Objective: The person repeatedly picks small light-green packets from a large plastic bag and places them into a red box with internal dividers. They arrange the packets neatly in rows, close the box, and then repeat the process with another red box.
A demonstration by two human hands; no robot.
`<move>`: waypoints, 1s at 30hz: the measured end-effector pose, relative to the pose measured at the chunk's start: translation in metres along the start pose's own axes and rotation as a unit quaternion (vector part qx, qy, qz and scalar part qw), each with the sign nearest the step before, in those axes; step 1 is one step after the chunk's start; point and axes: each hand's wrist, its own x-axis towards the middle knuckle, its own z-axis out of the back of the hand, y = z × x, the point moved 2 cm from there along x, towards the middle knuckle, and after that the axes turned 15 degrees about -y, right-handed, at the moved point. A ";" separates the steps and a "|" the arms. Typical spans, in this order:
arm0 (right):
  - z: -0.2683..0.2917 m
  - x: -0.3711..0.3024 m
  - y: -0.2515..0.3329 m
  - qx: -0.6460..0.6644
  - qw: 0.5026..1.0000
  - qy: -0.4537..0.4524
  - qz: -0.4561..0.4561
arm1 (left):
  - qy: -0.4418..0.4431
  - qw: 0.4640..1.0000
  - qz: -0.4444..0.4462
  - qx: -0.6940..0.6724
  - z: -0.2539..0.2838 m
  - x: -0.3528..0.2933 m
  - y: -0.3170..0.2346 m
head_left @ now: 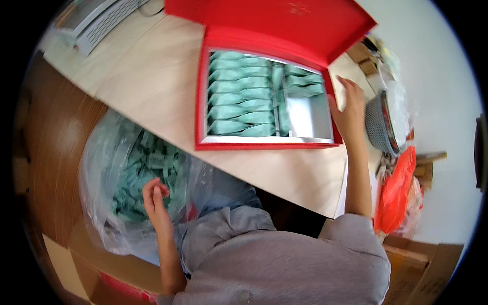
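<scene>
Beside the red box [264,147], my right hand [352,109] is standing open, my left hand [155,198] is hanging half-open, a bump possibly dislodging sachets [241,95].

Nothing legible
Faint marks [297,8] on the far red lid [277,25] and a pale patch [156,161] among packets [133,179] in the left bag [97,170] are too blurred to read.
</scene>
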 end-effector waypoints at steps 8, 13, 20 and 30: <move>-0.009 -0.083 0.260 0.504 0.863 0.042 -0.014 | -0.091 0.993 0.050 0.056 0.066 0.031 0.051; -0.154 -0.153 0.362 0.522 0.793 0.293 -0.112 | -0.193 0.975 0.107 0.003 0.118 0.016 0.072; -0.225 -0.111 0.478 0.497 0.765 0.401 0.086 | -0.232 0.966 0.057 0.100 0.166 0.056 0.053; -0.251 -0.058 0.555 0.420 0.777 0.466 0.050 | -0.397 0.886 -0.141 0.194 0.204 0.128 0.015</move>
